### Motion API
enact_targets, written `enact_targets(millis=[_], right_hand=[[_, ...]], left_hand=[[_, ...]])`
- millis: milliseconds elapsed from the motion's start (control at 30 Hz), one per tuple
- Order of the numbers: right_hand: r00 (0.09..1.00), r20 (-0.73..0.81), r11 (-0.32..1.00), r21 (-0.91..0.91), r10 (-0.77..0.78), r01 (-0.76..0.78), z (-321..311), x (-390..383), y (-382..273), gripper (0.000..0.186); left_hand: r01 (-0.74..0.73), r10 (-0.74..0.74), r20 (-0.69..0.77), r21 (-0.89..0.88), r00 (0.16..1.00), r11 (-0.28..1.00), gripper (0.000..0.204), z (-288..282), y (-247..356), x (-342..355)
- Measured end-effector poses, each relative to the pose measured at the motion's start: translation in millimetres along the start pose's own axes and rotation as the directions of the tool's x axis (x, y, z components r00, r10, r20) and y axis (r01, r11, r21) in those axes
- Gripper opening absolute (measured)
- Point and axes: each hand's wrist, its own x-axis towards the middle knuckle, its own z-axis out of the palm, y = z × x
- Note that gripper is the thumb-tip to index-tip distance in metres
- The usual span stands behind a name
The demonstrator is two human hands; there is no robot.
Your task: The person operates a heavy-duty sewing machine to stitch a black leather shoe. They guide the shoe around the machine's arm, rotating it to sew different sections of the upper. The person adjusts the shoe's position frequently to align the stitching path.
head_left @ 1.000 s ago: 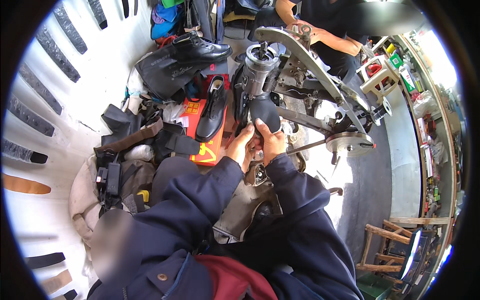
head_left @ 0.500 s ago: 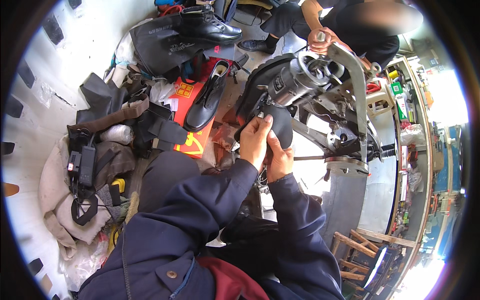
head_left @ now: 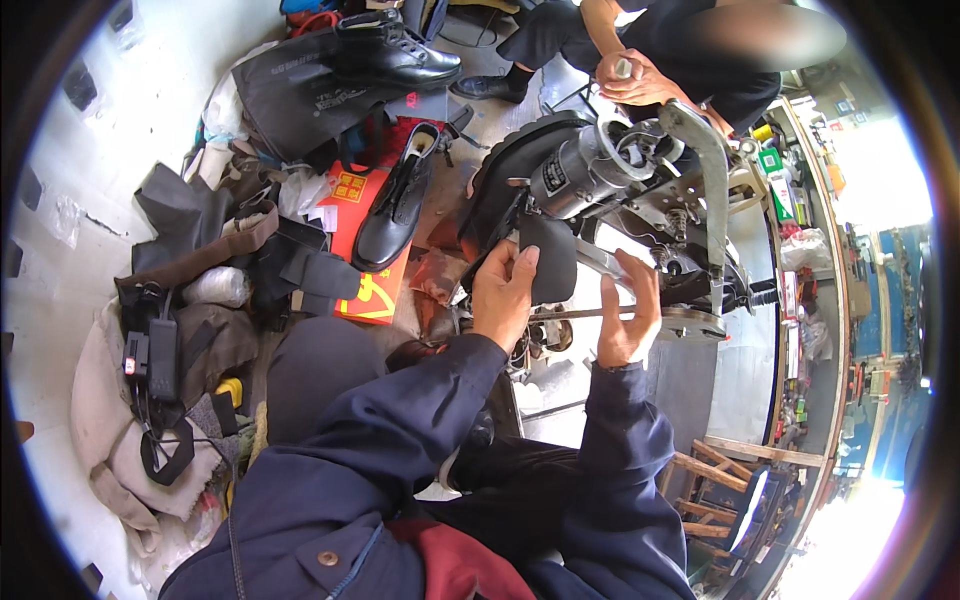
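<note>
My left hand [head_left: 503, 298] pinches the edge of a rounded black piece [head_left: 552, 262], thumb on top and fingers underneath. It looks like leather or rubber and sits just below the metal head [head_left: 580, 178] of a hand-cranked sewing machine. Beside it, my right hand [head_left: 628, 318] is open, its thumb and fingers apart near a metal bar of the machine. A large dark shape with a ribbed edge [head_left: 500, 185] stands behind the black piece; its kind is unclear. Another person's hands [head_left: 635, 82] are at the machine's top, around a pale knob.
A black lace-up shoe [head_left: 397, 205] lies on a red box [head_left: 352, 292] to the left. Another black shoe [head_left: 405, 55] rests on a dark bag [head_left: 290, 95]. Cloths and straps pile up at left. At right are a wooden stool [head_left: 708, 490] and loaded shelves [head_left: 800, 300].
My right hand has let go of the black piece and moved right, its fingers opening. My left hand keeps its pinch. The view has shifted slightly.
</note>
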Motion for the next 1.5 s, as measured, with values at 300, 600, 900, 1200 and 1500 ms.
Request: enact_targets(millis=[300,600,900,1200,1500], right_hand=[[0.993,0.121,0.987,0.158,0.000,-0.019,47.6,22.1,-12.0,0.047],[0.990,0.045,0.983,0.131,-0.136,0.129,60.3,5.4,4.1,0.056],[0.972,0.152,0.981,-0.053,-0.178,0.188,55.1,11.7,-3.7,0.068],[0.980,0.165,0.993,-0.060,0.114,-0.105,-49.2,-35.9,58.1,0.014],[0.661,0.104,0.669,-0.108,0.743,-0.735,-89.9,-89.6,178.4,0.040]], left_hand=[[0.065,-0.064,0.019,-0.037,0.998,0.997,0.018,-1.6,8.8,-0.5],[-0.007,0.007,0.034,0.006,0.999,1.000,0.018,-1.5,6.7,0.2],[-0.014,0.014,0.043,0.005,0.999,1.000,0.020,-5.4,3.3,-0.5],[-0.008,0.005,0.027,0.084,1.000,0.996,0.026,-5.6,2.6,-0.1],[0.007,-0.011,0.022,0.178,1.000,0.984,0.024,-6.3,6.1,-3.4]])
